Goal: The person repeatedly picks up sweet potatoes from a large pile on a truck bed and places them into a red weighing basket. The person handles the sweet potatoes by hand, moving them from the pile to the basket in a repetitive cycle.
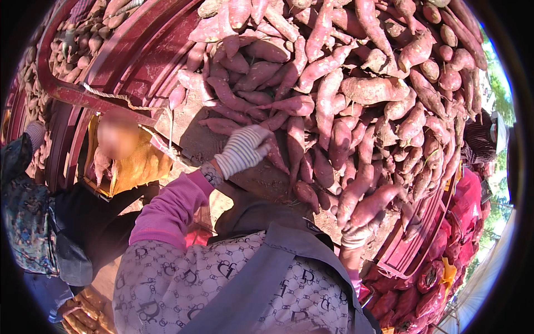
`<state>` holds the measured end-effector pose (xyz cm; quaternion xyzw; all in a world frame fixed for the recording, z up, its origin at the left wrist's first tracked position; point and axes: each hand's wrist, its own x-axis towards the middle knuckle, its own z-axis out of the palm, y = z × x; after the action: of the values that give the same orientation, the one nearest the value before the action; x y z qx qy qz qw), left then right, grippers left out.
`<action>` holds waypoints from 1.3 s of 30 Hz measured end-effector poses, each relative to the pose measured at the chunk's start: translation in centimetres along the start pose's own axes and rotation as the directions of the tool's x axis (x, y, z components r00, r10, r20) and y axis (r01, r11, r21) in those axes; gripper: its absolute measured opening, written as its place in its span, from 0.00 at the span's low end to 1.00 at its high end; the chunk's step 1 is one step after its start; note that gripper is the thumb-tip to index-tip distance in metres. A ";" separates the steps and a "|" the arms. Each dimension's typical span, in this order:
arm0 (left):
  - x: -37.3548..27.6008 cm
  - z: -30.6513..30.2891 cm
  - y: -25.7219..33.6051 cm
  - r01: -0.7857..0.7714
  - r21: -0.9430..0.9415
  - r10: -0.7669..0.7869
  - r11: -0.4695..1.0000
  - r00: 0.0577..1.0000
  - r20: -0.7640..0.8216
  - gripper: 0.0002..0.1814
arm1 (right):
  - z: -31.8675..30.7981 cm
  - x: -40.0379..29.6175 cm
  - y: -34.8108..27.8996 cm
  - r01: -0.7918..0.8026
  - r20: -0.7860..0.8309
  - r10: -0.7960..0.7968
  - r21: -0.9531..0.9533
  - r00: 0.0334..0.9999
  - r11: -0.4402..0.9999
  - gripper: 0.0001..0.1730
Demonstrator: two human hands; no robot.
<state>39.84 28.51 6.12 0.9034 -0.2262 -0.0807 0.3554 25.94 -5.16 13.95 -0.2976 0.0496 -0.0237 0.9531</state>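
Note:
In a striped knit glove, my left hand [244,151] reaches over the lower left edge of a large heap of sweet potatoes [367,89]. Its fingers lie against the upper end of a slim sweet potato [276,156]; whether they are closed around it, I cannot tell. Lower right, my right hand [362,234], also gloved, grips a thick red sweet potato [376,204] near its lower end. A second long sweet potato [355,195] lies right beside that one, its lower tip close to my fingers.
A red metal truck bed side [137,62] with a rope [110,95] runs along the upper left. An orange mesh bag [139,160] stands open below it, partly behind a blurred patch. A person in camouflage [29,234] is at left. Red mesh sacks [400,302] fill the lower right.

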 end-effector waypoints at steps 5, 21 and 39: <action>-3.3 0.4 -9.2 0.244 0.569 -0.185 0.786 0.970 -0.160 0.32 | 4.5 -1.1 0.5 -0.333 0.338 0.001 0.928 0.941 -0.166 0.31; -0.8 -4.4 -11.5 0.466 0.155 -0.491 0.871 0.831 0.260 0.41 | 2.9 -2.2 -1.2 0.059 0.107 -0.115 0.428 0.988 0.902 0.38; -11.2 -5.2 -9.7 0.396 -0.857 -0.326 0.331 0.900 0.290 0.47 | -5.0 -9.3 -1.7 0.207 -0.281 -0.071 0.492 0.957 0.846 0.36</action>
<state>34.87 43.12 3.19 0.5938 0.0474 -0.2950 0.7471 16.11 -8.63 11.60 -0.0285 0.1400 -0.1432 0.9793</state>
